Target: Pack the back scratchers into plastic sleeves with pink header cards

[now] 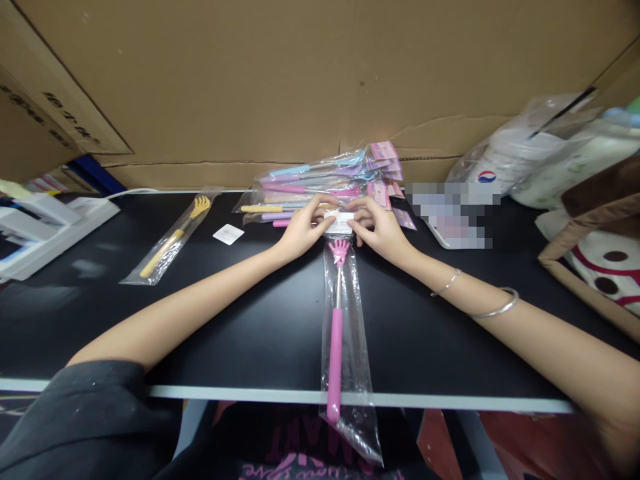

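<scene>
A white label card (pixel 339 223) is pinched between my left hand (pixel 306 229) and my right hand (pixel 376 230), one at each side. Just below it lies a pink back scratcher (pixel 336 353) in a clear plastic sleeve (pixel 356 320); the card sits at the sleeve's top end. Its hand-shaped head points away from me, and the handle end reaches past the table's front edge. Behind my hands is a pile of bagged back scratchers (pixel 315 175) in blue, purple, pink and yellow. To the left lie a yellow bagged back scratcher (pixel 173 243) and a small white card (pixel 229 234).
A white power strip (pixel 60 240) with plugs is at the left. On the right are a blurred-out phone (pixel 447 217), a bagged cup (pixel 515 157) and a brown-handled bag (pixel 600 247). A cardboard wall (pixel 250 80) closes off the back of the black table (pixel 240 333).
</scene>
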